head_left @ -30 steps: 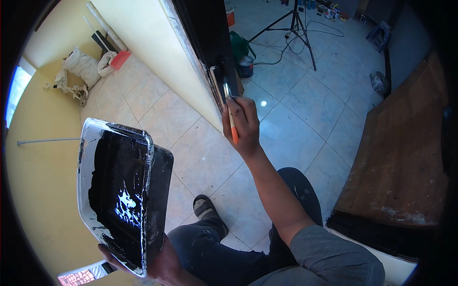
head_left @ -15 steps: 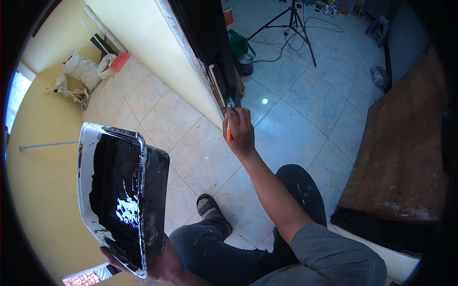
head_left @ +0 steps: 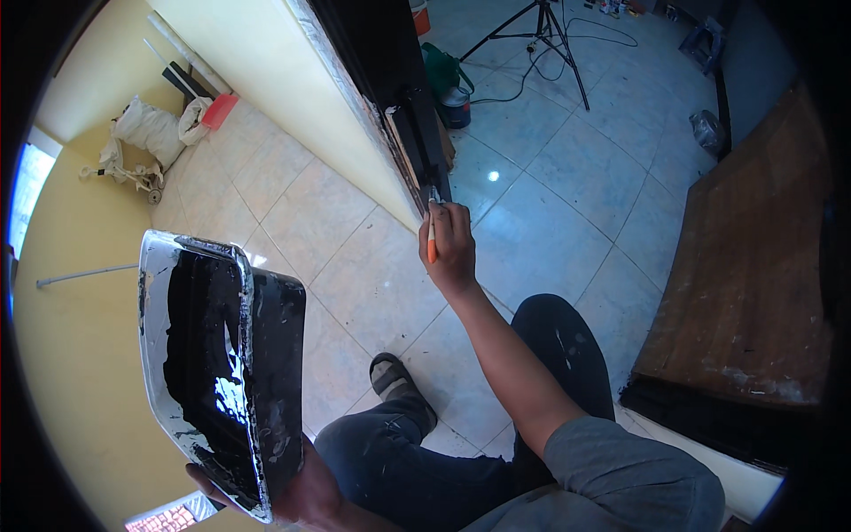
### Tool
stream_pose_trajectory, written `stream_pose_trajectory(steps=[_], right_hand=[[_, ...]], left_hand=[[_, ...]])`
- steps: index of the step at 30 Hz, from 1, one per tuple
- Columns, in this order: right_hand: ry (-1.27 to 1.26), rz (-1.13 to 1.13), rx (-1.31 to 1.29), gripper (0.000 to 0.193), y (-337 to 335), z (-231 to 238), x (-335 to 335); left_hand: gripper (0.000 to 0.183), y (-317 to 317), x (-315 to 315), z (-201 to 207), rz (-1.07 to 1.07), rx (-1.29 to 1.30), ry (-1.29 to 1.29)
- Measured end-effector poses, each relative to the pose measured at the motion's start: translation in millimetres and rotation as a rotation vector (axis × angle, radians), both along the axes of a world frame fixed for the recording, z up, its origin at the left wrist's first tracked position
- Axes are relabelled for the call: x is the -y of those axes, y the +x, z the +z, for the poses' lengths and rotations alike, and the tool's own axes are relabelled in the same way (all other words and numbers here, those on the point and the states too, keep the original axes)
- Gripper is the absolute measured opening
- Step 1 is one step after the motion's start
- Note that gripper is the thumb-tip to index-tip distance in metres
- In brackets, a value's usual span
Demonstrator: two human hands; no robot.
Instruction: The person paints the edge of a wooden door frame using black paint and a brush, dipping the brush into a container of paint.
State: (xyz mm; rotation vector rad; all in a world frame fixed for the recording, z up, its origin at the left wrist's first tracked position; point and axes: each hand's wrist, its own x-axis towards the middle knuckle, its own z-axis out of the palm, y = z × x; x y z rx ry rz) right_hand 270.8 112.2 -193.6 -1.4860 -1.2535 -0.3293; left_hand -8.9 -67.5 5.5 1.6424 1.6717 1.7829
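Note:
My left hand (head_left: 306,492) grips the near end of a paint tub (head_left: 277,372), thumb at the outer wall. Glossy black paint (head_left: 206,337) lies inside, and the rim is smeared black and white. My right hand (head_left: 450,239) is closed round a paintbrush (head_left: 432,241) with an orange handle. The brush's bristles meet the lower part of a black-painted door frame (head_left: 403,111), whose left edge shows a bare, rough strip. The bristle tip is partly hidden against the dark surface.
A brown wooden door panel (head_left: 736,293) with a black lower edge stands at the right. Beyond the frame are a black tripod (head_left: 545,40), a cable, a dark blue can (head_left: 456,108) and a green container (head_left: 441,71). White sacks (head_left: 151,129) and a red dustpan (head_left: 219,112) lie far left.
My right hand and the brush have shifted slightly down along the frame. The tub has tilted a little and moved slightly left in my left hand.

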Motion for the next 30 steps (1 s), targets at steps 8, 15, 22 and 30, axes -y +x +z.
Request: stream_pose_trajectory(steps=[8, 15, 22, 30], right_hand=[[0.095, -0.012, 0.006, 0.030, 9, -1, -3], [0.080, -0.008, -0.020, 0.032, 1, 17, 2], [0.415, 0.050, 0.033, 0.029, 16, 79, -5], [0.047, 0.044, 0.020, 0.033, 18, 5, 11]], left_hand=[[0.072, -2, -2, -3, -0.210, 0.234, 0.110], [0.053, 2, 1, 0, -0.475, 0.540, 0.150], [0.060, -5, 6, -1, -0.442, 0.623, 0.138], [0.092, 3, 6, 4, 0.066, -0.067, -0.063]])
